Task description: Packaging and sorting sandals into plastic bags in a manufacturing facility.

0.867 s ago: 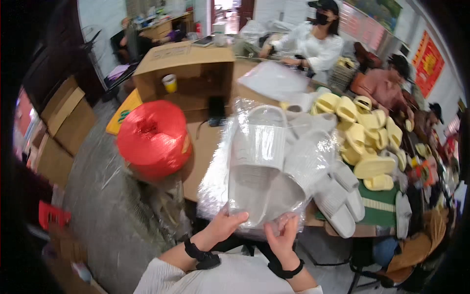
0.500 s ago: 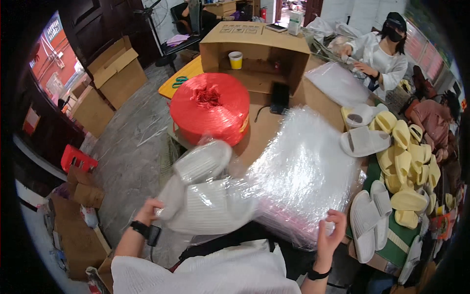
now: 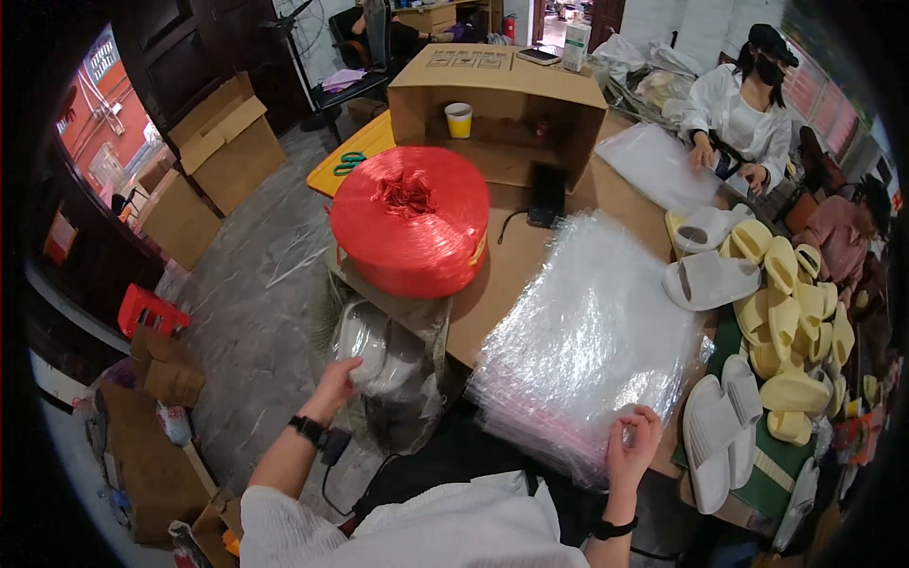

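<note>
Gripping a bagged white slipper pair (image 3: 371,348), your left hand (image 3: 333,386) has its fingers curled around the pack's lower edge, low beside the surface (image 3: 516,260) and just over a sack (image 3: 417,379). Right hand (image 3: 632,447): fingers narrow, pinching the near edge of the clear bag stack (image 3: 592,346). Beyond the left fingers, a red twine roll (image 3: 409,220). Right of the right fingers, white slippers (image 3: 718,437), then yellow ones (image 3: 791,322).
</note>
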The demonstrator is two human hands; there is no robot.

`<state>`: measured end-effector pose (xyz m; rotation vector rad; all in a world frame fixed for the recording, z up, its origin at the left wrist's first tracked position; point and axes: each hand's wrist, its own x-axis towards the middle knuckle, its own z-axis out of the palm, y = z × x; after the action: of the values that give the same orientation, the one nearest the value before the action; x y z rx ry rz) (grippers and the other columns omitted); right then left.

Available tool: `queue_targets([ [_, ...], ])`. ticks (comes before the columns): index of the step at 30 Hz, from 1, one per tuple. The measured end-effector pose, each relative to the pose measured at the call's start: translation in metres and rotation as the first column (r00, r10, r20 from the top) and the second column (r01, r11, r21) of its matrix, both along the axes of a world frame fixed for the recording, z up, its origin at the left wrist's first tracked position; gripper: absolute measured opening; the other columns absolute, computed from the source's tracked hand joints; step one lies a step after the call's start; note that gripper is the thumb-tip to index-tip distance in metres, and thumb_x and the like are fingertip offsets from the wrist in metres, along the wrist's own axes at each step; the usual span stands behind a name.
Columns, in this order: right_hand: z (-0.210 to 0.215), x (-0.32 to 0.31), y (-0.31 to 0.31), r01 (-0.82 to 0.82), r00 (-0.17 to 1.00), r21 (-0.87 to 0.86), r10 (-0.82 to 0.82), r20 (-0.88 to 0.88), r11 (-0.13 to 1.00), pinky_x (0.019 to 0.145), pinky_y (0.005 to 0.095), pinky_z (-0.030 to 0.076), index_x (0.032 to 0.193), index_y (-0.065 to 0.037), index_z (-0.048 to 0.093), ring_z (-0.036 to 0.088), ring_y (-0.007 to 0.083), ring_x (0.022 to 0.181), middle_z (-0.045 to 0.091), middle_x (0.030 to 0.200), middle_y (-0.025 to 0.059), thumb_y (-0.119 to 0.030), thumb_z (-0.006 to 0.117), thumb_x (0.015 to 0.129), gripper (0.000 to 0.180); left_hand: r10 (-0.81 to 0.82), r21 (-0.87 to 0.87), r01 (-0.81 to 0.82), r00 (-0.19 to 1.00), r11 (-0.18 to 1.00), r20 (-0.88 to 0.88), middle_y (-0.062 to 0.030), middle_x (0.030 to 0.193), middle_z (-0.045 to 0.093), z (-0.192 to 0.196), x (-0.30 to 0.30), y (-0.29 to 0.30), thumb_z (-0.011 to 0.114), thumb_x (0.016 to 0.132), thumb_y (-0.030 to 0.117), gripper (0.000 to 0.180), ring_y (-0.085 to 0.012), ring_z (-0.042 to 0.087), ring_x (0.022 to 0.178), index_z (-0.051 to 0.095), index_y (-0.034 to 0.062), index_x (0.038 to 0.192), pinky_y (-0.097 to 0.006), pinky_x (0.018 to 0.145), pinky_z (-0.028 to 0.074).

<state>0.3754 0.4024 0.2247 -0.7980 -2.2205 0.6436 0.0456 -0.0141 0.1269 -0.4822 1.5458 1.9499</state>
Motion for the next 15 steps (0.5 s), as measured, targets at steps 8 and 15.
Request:
queue_targets([
  [8, -0.009, -0.010, 0.001, 0.000, 1.000, -0.031, 0.001, 0.011, 1.000, 0.085, 0.0367, 0.048, 0.090, -0.001, 0.061, 0.054, 0.0312, 0.107, 0.056, 0.116, 0.0164, -0.002, 0.068, 0.081, 0.011, 0.189, -0.081, -0.188, 0.982, 0.979, 0.012, -0.0133, 0.122, 0.063, -0.072, -0.071, 0.112, 0.051, 0.099, 0.029, 0.041, -0.0288, 0.063, 0.106, 0.055, 0.0052, 0.132, -0.046, 0.081, 0.053],
  [15, -0.007, 0.000, 0.003, 0.077, 0.997, 0.042, -0.078, 0.029, 0.996, 0.092, 0.0449, 0.045, 0.085, -0.009, 0.065, 0.057, 0.0350, 0.107, 0.063, 0.109, 0.0145, -0.009, 0.075, 0.075, 0.014, -0.380, -0.061, 0.389, 0.917, 0.919, 0.123, -0.0159, 0.128, 0.058, -0.029, -0.057, 0.285, 0.055, 0.096, 0.030, 0.043, -0.0325, 0.056, 0.114, 0.056, 0.0062, 0.132, -0.048, 0.089, 0.047],
])
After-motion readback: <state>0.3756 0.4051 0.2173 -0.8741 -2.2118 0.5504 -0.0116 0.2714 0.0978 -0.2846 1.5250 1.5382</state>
